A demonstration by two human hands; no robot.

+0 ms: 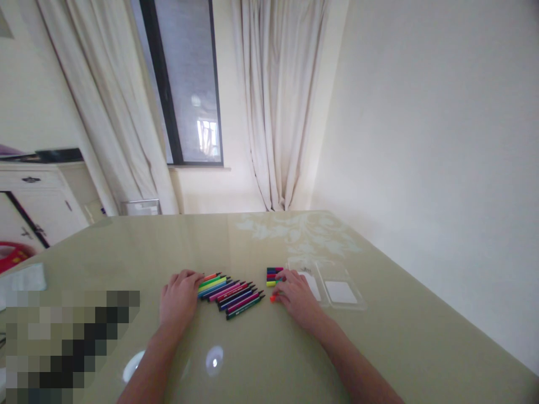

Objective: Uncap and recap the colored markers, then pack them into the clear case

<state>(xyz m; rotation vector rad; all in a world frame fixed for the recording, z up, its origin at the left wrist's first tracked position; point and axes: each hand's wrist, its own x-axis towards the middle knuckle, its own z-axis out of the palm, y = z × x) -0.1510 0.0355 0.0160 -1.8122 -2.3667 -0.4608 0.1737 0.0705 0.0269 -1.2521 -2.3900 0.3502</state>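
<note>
Uncapped felt-tip pens lie side by side in a slanting row on the table, dark tips pointing right. My left hand is at the row's left end, its fingers curled at the back end of the orange felt-tip pen. Between the fingertips of my right hand is a small orange pen cap. Just beyond those fingers several coloured caps lie together, partly hidden by the hand. A clear plastic case with white card lies opened flat behind my right hand, which covers part of it.
The glossy table reaches toward a curtained window, with a wall along its right side. A pale cloth or packet lies at the left edge. Part of the lower left is pixelated. A white cabinet stands beyond the table.
</note>
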